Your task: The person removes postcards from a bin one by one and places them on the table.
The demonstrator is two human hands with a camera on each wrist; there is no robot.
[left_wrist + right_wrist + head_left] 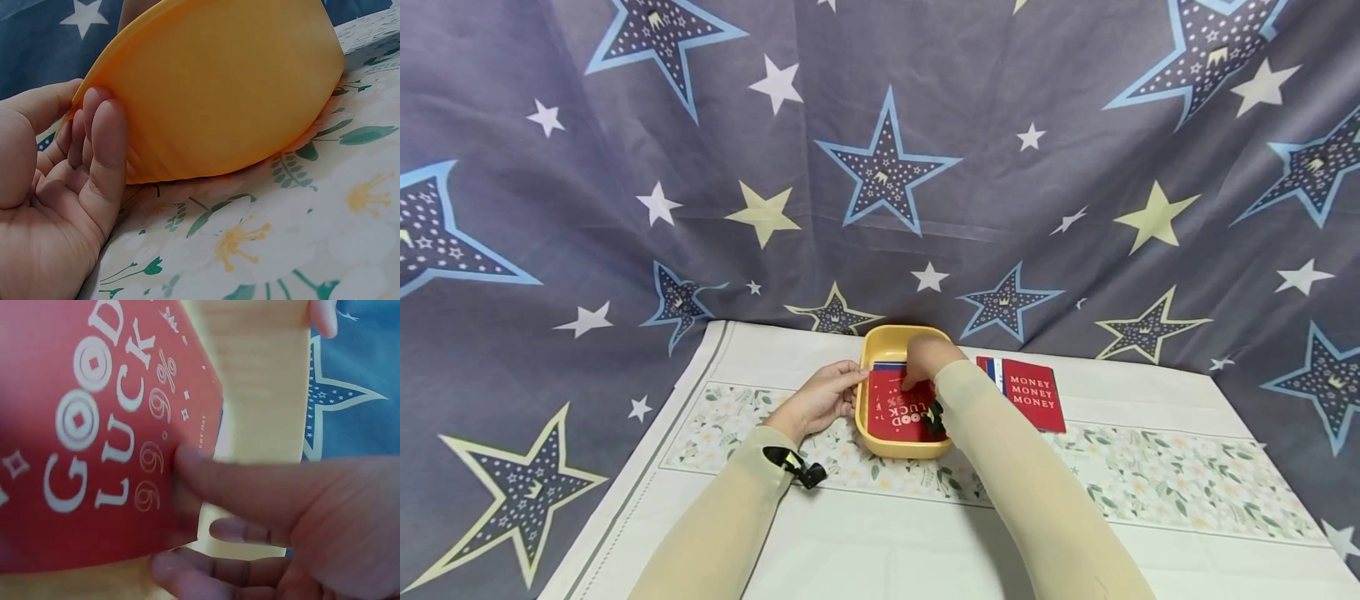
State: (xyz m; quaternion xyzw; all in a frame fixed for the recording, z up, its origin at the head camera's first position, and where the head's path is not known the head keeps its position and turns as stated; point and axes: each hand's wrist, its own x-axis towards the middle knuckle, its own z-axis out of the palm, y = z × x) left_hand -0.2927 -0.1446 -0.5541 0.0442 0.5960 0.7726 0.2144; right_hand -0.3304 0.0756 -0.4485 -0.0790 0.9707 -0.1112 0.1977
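A yellow plastic basin (904, 451) stands on the table, tilted slightly in the left wrist view. My left hand (829, 395) grips its left rim, with the thumb over the edge and fingers against the outer wall (225, 94). Inside lies a red booklet (891, 408) printed GOOD LUCK 99.9%. Reaching into the basin, my right hand (927, 358) pinches the booklet's edge between thumb and fingers, as the right wrist view shows. Something blue (889, 365) peeks out behind the booklet; what it is I cannot tell.
Right of the basin lies another red booklet (1033, 392) printed MONEY, overlapping a blue and white item (995, 372). A white cloth with a floral band (1165, 467) covers the table. Behind it hangs a grey-blue star-patterned curtain (850, 267).
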